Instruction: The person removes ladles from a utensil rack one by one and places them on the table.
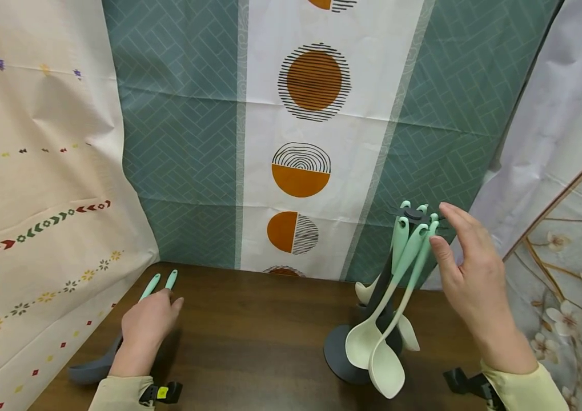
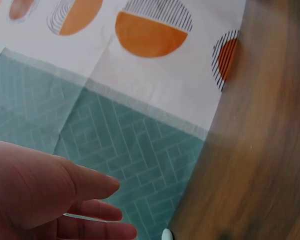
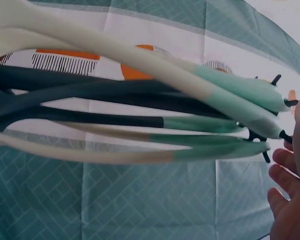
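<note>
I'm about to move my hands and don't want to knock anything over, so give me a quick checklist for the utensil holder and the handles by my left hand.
1. Utensil holder upright on the tabletop: ok.
2. Pale utensils hanging from it: ok.
3. Right hand open beside the holder's top: ok.
4. Right hand clear of the dark hooks: cannot tell; they overlap or nearly meet in the right wrist view.
5. Left hand touching the two mint handles: cannot tell.
6. Those handles in full view: not ok; the left hand covers part.
</note>
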Demonstrator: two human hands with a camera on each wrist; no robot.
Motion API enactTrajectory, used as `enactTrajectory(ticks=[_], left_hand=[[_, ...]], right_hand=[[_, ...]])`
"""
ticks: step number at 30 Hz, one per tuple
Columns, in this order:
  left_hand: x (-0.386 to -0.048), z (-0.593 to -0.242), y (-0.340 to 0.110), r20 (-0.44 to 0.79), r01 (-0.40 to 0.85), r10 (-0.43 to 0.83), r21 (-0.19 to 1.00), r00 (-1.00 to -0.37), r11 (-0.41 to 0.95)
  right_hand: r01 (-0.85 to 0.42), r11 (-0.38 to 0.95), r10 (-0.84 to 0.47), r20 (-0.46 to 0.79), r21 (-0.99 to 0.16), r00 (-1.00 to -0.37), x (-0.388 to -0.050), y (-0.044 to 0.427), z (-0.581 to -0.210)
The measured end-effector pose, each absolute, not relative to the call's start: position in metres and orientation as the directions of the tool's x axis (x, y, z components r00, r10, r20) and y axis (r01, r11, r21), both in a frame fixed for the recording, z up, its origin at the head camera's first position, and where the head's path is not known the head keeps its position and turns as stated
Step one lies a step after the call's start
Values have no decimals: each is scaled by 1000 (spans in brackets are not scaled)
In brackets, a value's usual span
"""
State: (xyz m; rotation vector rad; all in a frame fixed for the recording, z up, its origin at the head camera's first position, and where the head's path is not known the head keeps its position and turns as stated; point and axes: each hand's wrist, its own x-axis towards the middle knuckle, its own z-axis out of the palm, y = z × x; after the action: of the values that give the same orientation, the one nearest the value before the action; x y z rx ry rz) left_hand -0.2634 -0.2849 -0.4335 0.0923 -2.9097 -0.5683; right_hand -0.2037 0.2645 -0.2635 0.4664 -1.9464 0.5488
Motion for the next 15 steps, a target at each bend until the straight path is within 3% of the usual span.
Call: enactTrajectory(ticks=[6, 15], left_hand=[[-259, -427, -266, 206, 11, -74, 382, -976, 924], [-253, -418, -226, 360, 106, -40, 377, -932, 920]], right_hand=[[-567, 806, -116, 893, -171, -434, -206, 271, -260], [-647, 752, -215, 881, -126, -422, -214, 278, -261]])
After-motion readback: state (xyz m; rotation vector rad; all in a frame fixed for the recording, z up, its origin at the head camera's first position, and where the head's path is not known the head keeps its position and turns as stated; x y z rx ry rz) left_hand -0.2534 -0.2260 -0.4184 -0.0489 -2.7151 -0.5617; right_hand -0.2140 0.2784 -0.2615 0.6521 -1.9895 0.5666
